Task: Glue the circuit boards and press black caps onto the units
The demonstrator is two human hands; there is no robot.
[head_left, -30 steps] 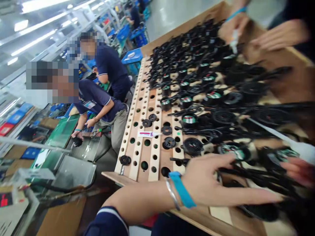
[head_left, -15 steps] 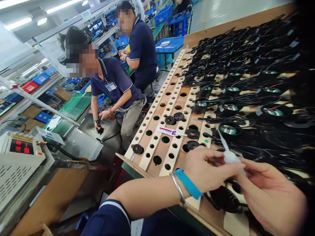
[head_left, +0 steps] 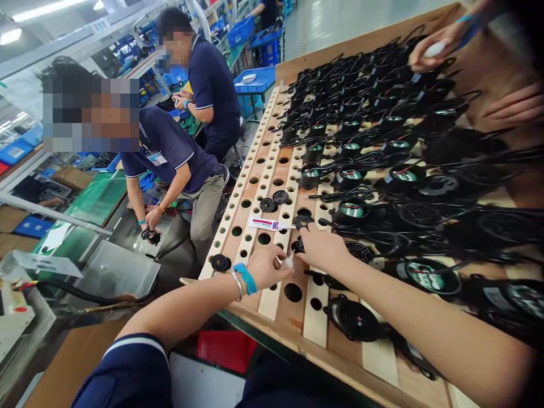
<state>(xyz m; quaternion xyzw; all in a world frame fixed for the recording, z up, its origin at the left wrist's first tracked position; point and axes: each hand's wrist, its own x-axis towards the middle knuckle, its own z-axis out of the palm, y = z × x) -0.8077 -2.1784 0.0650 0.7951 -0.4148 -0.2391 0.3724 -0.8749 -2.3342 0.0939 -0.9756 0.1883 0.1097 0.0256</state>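
My left hand (head_left: 267,266) is closed round a small white nozzle bottle (head_left: 288,261), mostly hidden by the fingers, over the front of the wooden rack. Close beside it, my right hand (head_left: 322,245) reaches down with bent fingers around a black round disc (head_left: 299,245), only partly visible. Just beyond those fingers lies another black disc (head_left: 303,220). A white and red glue tube (head_left: 263,223) rests on the rack, its nozzle towards that disc. Two more black discs (head_left: 274,200) lie behind the tube, and a ribbed black disc (head_left: 221,262) is near the left edge.
The wooden rack (head_left: 293,330) has rows of holes and bears many black round housings (head_left: 352,211) with cables and green boards. At the far right, another person's hand (head_left: 437,50) holds a white object. Two seated people work at the left. A red bin (head_left: 226,350) is below.
My hands have parted and moved left and away from me. The left keeps the white bottle; the right has gone to the black disc. Another person's hands have appeared at upper right.
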